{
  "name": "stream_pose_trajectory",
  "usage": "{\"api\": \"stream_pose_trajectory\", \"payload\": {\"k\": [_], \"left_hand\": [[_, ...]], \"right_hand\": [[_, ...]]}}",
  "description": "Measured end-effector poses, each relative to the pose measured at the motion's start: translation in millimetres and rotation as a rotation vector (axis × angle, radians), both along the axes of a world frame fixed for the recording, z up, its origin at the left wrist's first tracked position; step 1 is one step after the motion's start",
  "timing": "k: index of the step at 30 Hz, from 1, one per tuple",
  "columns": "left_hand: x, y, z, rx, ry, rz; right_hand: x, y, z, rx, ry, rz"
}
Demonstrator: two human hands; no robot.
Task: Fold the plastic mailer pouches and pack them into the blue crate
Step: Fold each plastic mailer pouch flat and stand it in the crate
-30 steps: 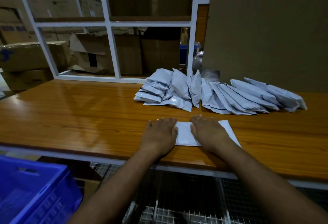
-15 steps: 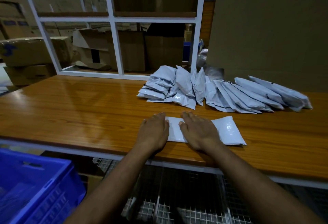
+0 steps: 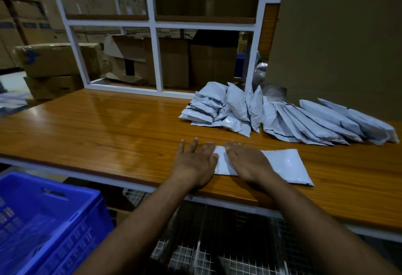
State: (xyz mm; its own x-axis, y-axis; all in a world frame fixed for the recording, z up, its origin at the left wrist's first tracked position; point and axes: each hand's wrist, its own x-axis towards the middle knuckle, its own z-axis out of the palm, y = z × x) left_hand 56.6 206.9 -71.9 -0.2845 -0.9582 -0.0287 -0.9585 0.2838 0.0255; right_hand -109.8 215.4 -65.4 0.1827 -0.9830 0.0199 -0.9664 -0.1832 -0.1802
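A pale grey plastic mailer pouch lies flat near the front edge of the wooden table. My right hand presses flat on the pouch's left half. My left hand lies palm down with spread straight fingers at the pouch's left end, mostly on the table. Further back, a row of several filled grey pouches leans along the table. The blue crate stands below the table at the lower left.
A white metal frame rises at the table's back, with cardboard boxes behind it. A large cardboard sheet stands at the back right. A wire mesh shelf lies under the table front.
Both hands have slid left along the pouch, uncovering its right half. The left hand's fingers have spread and now lie partly off the pouch on the table.
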Motion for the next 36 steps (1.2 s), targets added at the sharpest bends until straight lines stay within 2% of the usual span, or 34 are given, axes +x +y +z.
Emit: {"api": "stream_pose_trajectory", "payload": {"k": [7,9,13,15,17,19,22,23,25,28,30,32,34,36], "left_hand": [[4,-1,-1,0.027,0.002,0.021],[4,-2,-1,0.034,0.0,0.015],[8,-2,-2,0.054,0.052,0.021],[11,-2,-3,0.047,0.109,0.062],[11,0,-2,0.005,0.179,0.12],[8,4,-3,-0.042,0.263,0.16],[2,6,-4,-0.07,0.449,0.207],[-1,6,-5,-0.053,0.512,0.223],[-7,7,-3,-0.012,0.677,0.251],[-13,11,5,0.074,1.223,0.267],[-13,15,16,0.116,1.513,0.209],[-5,17,21,0.009,1.508,0.068],[9,14,16,-0.131,1.32,-0.072],[28,8,2,-0.123,1.105,-0.159]], "right_hand": [[19,-3,-11,-0.023,0.243,-0.137],[16,-4,-9,-0.009,0.193,-0.119],[-8,7,-4,-0.013,-0.079,-0.065],[-31,15,1,-0.131,-0.137,-0.228],[-61,24,5,-0.225,-0.092,-0.51],[-87,35,9,-0.14,-0.087,-0.71],[-113,37,3,-0.026,-0.138,-0.72],[-118,35,1,-0.021,-0.227,-0.691],[-124,36,0,-0.067,-0.549,-0.619],[-127,43,8,-0.22,-0.973,-0.531],[-133,50,17,-0.339,-1.058,-0.428],[-144,57,22,-0.337,-1.049,-0.285],[-158,66,19,-0.28,-0.952,-0.175],[-167,75,13,-0.243,-0.836,-0.177]]}}
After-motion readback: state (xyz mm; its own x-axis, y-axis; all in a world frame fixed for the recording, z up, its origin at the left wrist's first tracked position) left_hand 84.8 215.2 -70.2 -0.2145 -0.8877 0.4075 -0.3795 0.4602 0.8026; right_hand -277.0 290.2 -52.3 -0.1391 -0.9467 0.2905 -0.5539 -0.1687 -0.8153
